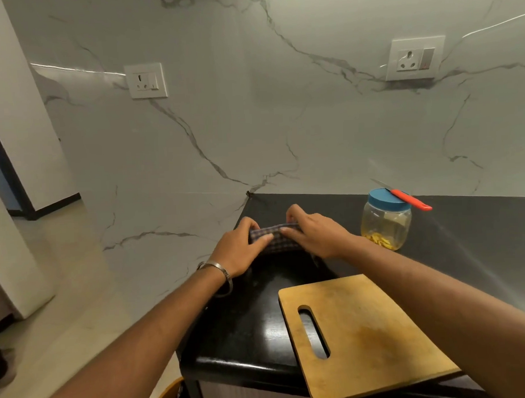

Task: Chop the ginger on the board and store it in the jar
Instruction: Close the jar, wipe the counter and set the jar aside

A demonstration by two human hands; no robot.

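A wooden cutting board (363, 329) with a slot handle lies bare at the counter's near edge, its corner overhanging. Behind it to the right stands a clear plastic jar (385, 223) with a blue lid; yellowish chopped ginger (380, 241) lies at its bottom. A red-handled knife (411, 199) rests across the jar's lid. Both hands hold a folded checked cloth (273, 239) on the counter's far left part. My left hand (242, 245) grips its left end and my right hand (313, 231) grips its right end, thumbs on top.
The black counter (249, 328) ends at the left and near sides, with tiled floor (64, 297) beyond and below. A marble wall with two sockets (146, 80) rises behind. An orange-rimmed object (170, 395) shows below the counter's near left corner.
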